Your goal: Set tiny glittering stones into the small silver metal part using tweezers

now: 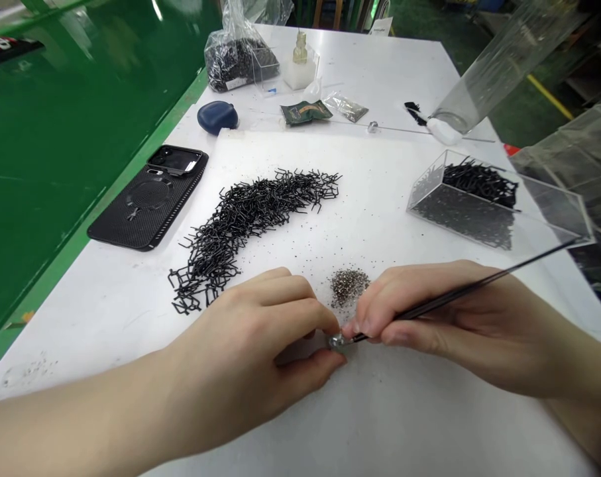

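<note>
My left hand (pixel 275 338) is closed, its thumb and forefinger pinching a small shiny, clear or silvery piece (pixel 336 340) just above the white table. Between the fingers of my right hand (pixel 439 318) lies a slim black paintbrush-like tool (pixel 484 281), slanting up to the right. Its tip meets the shiny piece; whether it has bristles I cannot make out. Just beyond the fingertips is a small heap of tiny gold-brown grains (pixel 348 286). Farther off, a curved pile of bent black pieces (pixel 253 218) spreads over a white sheet (pixel 380 172).
On the left lie a black phone (pixel 141 202) and a dark blue rounded case (pixel 217 117). A clear box (pixel 459 222) with black pieces stands right. Behind are a bag of black bits (pixel 240 63), a small bottle (pixel 300 50), a green packet (pixel 306 112) and a tall clear cylinder (pixel 503 66).
</note>
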Motion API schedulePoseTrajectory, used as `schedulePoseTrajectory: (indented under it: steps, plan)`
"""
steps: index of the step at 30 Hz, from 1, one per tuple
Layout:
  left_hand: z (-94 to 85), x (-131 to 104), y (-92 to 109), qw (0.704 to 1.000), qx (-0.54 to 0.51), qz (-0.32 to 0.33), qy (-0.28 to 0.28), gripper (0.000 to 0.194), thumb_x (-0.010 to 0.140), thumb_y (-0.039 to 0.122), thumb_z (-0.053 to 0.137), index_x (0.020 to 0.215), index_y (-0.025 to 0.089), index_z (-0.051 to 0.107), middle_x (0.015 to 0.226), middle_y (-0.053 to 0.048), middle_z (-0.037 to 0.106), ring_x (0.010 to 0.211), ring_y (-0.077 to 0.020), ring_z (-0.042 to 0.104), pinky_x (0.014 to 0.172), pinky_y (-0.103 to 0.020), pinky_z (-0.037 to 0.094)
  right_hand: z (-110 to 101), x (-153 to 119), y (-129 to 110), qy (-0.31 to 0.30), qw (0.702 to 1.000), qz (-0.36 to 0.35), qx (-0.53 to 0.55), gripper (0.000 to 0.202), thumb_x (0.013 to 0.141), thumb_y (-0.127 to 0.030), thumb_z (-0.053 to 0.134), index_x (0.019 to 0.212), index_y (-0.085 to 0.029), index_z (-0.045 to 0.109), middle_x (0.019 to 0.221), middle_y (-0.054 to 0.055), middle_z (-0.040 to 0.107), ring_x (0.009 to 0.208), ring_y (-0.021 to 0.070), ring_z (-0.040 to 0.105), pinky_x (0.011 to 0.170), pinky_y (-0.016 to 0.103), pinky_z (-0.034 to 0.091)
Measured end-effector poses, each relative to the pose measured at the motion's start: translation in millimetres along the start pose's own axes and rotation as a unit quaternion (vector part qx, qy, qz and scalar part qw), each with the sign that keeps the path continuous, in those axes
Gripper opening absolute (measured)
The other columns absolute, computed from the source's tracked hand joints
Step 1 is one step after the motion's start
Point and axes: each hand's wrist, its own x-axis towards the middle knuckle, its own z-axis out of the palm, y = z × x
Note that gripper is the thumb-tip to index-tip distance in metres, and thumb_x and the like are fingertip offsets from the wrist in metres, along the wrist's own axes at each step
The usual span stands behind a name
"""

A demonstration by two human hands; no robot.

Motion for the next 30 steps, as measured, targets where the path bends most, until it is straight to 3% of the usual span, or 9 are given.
schedulePoseTrajectory:
  steps: [6,16,22,30]
  plan:
    - [2.4,-2.5,-3.0,1.000,-0.003,0.003,0.015,0.011,0.108,0.017,0.074,0.106,0.021,0.084,0.086,0.000,0.075,0.074,-0.0140,0.069,0.069,-0.025,0.057,0.0,0.6,-0.4,-0.003,1.000,-0.003,-0.003,0.005,0.102,-0.026,0.089,0.102,-0.030,0.092,0.099,0.002,0.093,0.095,0.0236,0.090,0.079,0.029,0.071]
    - [-5.0,1.8,7.0,1.000,0.009,-0.009,-0.012,0.010,0.104,0.010,0.078,0.103,0.013,0.087,0.086,-0.001,0.077,0.080,-0.0132,0.070,0.067,-0.022,0.053,-0.1,-0.7,2.5,-0.001,1.000,-0.010,-0.008,0.012,0.102,-0.023,0.088,0.105,-0.034,0.092,0.102,-0.001,0.093,0.097,0.0212,0.089,0.083,0.027,0.071]
    - [-3.2,1.4,3.0,1.000,-0.005,0.003,-0.003,0.009,0.103,0.012,0.079,0.104,0.012,0.089,0.085,-0.002,0.075,0.078,-0.0132,0.068,0.065,-0.022,0.052,-0.5,-0.9,0.6,0.002,1.000,-0.003,-0.007,0.008,0.102,-0.024,0.089,0.103,-0.032,0.092,0.099,0.001,0.092,0.095,0.0230,0.090,0.080,0.028,0.071]
    - [-6.5,1.9,5.4,1.000,0.009,-0.010,-0.014,0.010,0.105,0.011,0.080,0.106,0.012,0.089,0.089,-0.002,0.077,0.081,-0.0132,0.070,0.069,-0.021,0.054,0.2,-1.1,2.3,0.004,1.000,-0.014,-0.020,0.006,0.105,-0.029,0.089,0.104,-0.035,0.091,0.101,-0.004,0.093,0.096,0.0182,0.090,0.080,0.021,0.070]
